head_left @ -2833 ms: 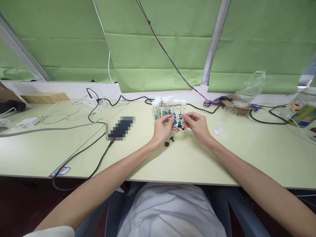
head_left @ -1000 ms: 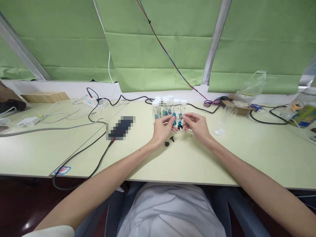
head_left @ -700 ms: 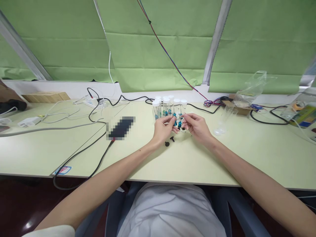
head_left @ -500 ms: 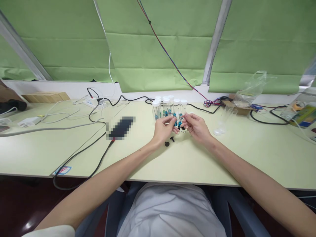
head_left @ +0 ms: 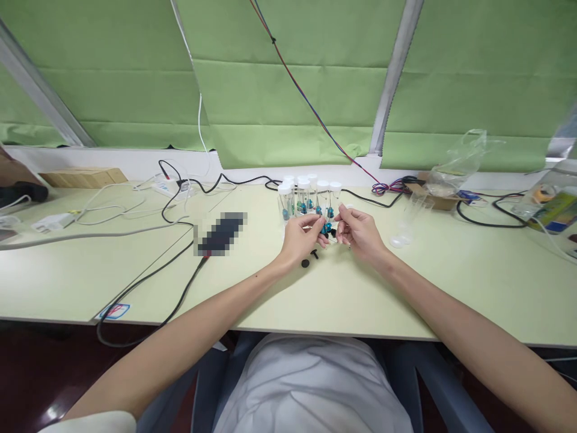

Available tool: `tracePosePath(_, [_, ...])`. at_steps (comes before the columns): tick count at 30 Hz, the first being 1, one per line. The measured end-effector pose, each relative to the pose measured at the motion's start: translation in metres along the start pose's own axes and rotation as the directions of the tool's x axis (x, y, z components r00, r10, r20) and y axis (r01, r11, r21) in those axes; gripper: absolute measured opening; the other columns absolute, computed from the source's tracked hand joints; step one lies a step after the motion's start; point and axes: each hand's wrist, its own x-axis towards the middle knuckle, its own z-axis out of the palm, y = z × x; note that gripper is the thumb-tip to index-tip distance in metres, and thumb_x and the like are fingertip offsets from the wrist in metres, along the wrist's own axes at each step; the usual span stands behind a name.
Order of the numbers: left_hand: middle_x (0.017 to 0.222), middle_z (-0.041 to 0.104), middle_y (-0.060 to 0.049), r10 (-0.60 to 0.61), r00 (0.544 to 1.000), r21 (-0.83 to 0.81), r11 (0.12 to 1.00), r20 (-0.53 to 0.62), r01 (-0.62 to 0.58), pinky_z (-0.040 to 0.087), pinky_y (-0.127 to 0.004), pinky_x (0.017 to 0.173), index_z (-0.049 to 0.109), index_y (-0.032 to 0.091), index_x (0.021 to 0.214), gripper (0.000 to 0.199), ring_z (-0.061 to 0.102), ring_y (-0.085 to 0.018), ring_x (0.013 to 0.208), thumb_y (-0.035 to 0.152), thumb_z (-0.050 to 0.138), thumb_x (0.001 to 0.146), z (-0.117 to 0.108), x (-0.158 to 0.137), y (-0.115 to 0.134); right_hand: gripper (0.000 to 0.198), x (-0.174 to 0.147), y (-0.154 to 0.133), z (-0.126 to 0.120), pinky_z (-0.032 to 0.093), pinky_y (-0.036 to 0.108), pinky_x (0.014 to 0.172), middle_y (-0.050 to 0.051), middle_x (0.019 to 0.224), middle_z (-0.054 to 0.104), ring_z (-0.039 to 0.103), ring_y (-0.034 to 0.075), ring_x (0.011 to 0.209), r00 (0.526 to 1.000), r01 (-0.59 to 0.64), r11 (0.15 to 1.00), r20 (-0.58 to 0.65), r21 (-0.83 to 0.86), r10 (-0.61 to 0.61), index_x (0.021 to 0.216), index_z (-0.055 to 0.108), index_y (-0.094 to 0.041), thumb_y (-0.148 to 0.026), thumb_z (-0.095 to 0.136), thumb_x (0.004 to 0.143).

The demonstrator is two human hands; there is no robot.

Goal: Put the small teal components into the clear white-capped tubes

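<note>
The table is carrying all the parts. Capped tubes are standing upright in a cluster beyond the hands, apparently grouped there to keep them from obstructing the fingers. The left hand and right hand are facing each other, slightly apart, presumably so that both are serving one small work area. On each, the thumb and forefinger are lying close together; whether either is clamping on anything cannot be told. Blue parts are showing between the hands, on the near side of the cluster. Two black parts are lying loose near the left hand, probably placed within easy reach.
</note>
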Motion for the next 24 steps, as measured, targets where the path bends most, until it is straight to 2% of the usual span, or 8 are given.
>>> tracePosePath(7, [0.064,0.065,-0.003,-0.011,1.000,-0.017,1.000,-0.011,0.011,0.055,-0.029,0.051,0.069,0.014,0.079,0.037,0.067,-0.018,0.054,0.052,0.071,0.080,-0.0004,0.0015,-0.0027,0.048,-0.0012,-0.0027,0.0012,0.032,0.016,0.032,-0.004,0.047,0.057,0.053,0.007,0.037,0.998,-0.054,0.993,0.026,0.102,0.052,0.071,0.064,-0.016,-0.053,0.091,0.057])
tracePosePath(11, [0.063,0.066,-0.003,-0.015,1.000,-0.035,0.999,-0.017,0.015,0.055,-0.029,0.051,0.069,0.014,0.079,0.034,0.067,-0.018,0.053,0.048,0.071,0.082,-0.0002,0.0025,-0.0019,0.045,0.0010,0.0002,-0.0002,0.040,0.015,0.038,-0.004,0.053,0.060,0.057,0.007,0.043,0.997,-0.060,0.982,0.053,0.178,0.051,0.070,0.065,-0.015,-0.047,0.093,0.056])
tracePosePath(15, [0.063,0.065,-0.003,-0.029,0.999,-0.059,0.998,-0.035,0.027,0.056,-0.027,0.051,0.067,0.014,0.078,0.029,0.068,-0.017,0.054,0.042,0.070,0.083,-0.0006,0.0035,-0.0003,0.036,0.0026,0.0032,-0.0010,0.048,0.014,0.047,-0.002,0.061,0.065,0.061,0.006,0.051,0.996,-0.051,0.974,0.077,0.222,0.035,0.073,0.067,-0.015,-0.041,0.091,0.064])
tracePosePath(19, [0.062,0.064,-0.002,-0.025,0.998,-0.073,0.997,-0.054,0.021,0.056,-0.027,0.051,0.067,0.014,0.078,0.027,0.067,-0.016,0.053,0.040,0.070,0.084,-0.0010,0.0038,0.0001,0.034,0.0024,0.0041,-0.0012,0.054,0.015,0.058,0.000,0.070,0.070,0.067,0.008,0.061,0.997,-0.050,0.977,0.069,0.205,0.036,0.075,0.068,-0.016,-0.038,0.091,0.063])
tracePosePath(24, [0.064,0.065,-0.002,-0.030,0.998,-0.065,0.998,-0.058,0.026,0.055,-0.027,0.051,0.067,0.014,0.077,0.029,0.068,-0.017,0.054,0.042,0.071,0.083,-0.0010,0.0038,-0.0015,0.036,0.0021,0.0051,-0.0040,0.048,0.018,0.050,-0.002,0.063,0.065,0.061,0.008,0.053,0.998,0.003,0.997,0.058,0.075,-0.008,0.077,0.072,-0.017,-0.045,0.089,0.064])
